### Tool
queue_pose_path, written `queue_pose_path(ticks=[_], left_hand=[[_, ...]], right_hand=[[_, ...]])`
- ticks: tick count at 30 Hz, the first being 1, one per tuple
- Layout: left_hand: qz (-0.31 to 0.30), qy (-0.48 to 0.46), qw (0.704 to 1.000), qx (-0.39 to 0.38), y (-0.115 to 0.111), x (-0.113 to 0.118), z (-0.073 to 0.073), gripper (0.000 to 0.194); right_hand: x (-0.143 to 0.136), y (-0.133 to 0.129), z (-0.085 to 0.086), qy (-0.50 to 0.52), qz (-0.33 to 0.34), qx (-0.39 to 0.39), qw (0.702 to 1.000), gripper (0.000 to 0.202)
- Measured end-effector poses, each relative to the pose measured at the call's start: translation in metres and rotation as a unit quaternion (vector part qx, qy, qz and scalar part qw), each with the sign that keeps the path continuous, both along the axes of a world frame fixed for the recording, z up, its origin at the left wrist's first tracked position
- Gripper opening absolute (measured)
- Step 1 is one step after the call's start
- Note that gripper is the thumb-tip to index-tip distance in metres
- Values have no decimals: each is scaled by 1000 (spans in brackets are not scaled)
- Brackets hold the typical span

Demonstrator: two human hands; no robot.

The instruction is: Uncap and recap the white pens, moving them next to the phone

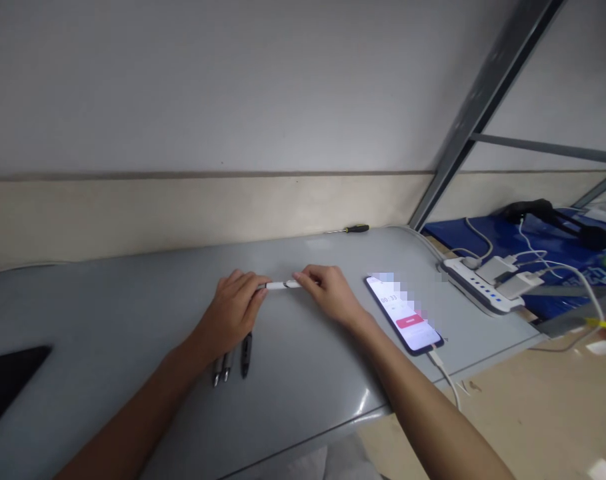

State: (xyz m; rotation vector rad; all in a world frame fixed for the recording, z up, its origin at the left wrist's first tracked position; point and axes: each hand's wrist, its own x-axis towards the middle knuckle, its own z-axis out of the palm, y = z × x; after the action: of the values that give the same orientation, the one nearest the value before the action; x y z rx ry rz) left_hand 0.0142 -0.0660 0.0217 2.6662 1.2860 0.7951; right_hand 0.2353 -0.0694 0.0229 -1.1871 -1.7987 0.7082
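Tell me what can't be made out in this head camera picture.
All in the head view:
- White pen: ends hidden by the fingers of the left hand and right hand.
- Two grey pens: upper parts hidden by the left hand and wrist.
- Phone: part of the screen masked by pixel blocks.
- Black object: cut off by the left edge.
- Screwdriver: tip too small to tell its shape.

Left-hand grip (237, 303) and right-hand grip (325, 290) hold opposite ends of white pen (277, 285); three pens (246, 357), lit phone (405, 317) on bench (303, 373).
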Motion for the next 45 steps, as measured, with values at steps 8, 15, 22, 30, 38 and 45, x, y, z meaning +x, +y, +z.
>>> queue_pose_path(ticks=[8, 15, 22, 30, 38, 45], left_hand=[[15, 5, 1000, 13, 2, -1, 0, 27], [21, -11, 1000, 9, 2, 0, -1, 28], [16, -1, 1000, 9, 4, -2, -1, 29], [19, -2, 1000, 10, 4, -3, -1, 30], [41, -18, 998, -53, 4, -4, 4, 30], [34, -1, 997, -67, 4, -2, 6, 26]], right_hand=[[0, 0, -1, 38, -22, 25, 999, 27], [1, -1, 2, 33, -5, 12, 999, 17], [0, -1, 2, 15, 30, 0, 999, 31], [0, 1, -3, 58, 27, 12, 998, 30], [2, 2, -3, 37, 35, 68, 996, 18], [1, -2, 0, 15, 49, 36, 998, 32]])
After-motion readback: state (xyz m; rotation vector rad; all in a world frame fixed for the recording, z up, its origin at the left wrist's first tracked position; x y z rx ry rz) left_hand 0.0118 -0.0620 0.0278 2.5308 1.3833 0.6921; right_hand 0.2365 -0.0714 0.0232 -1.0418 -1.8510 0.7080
